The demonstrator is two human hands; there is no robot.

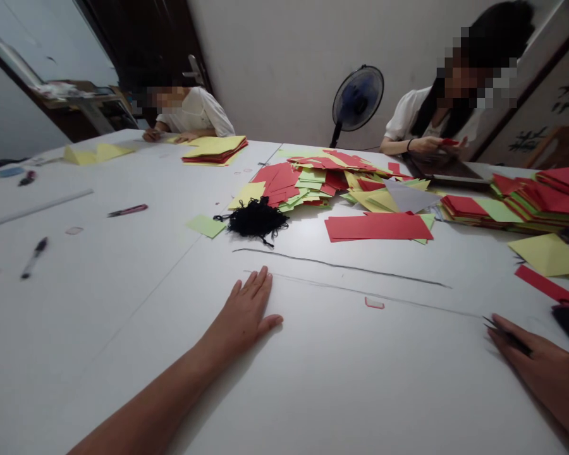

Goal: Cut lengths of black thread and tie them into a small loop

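Observation:
My left hand (251, 309) lies flat on the white table, fingers stretched out and thumb spread. Its fingertips touch a thin dark line (332, 285); I cannot tell whether this is a thread or a drawn mark. At the right edge my right hand (543, 366) is closed around slim black tweezers (516, 339), whose two pointed tips are at the line's right end. Beyond the line runs a thicker dark strand (341, 264). A tangled pile of black looped cords (256, 219) sits past my left fingertips. Between my hands is a small red-edged mark (374, 303).
Red, yellow and green paper pieces (303, 183) are heaped mid-table; red strips (379, 227) lie nearer. Paper stacks (526, 208) stand at right. A cutter knife (128, 210) and a pen (35, 258) lie left. Two people sit across, one holding red paper (449, 142). Behind stands a fan (359, 98).

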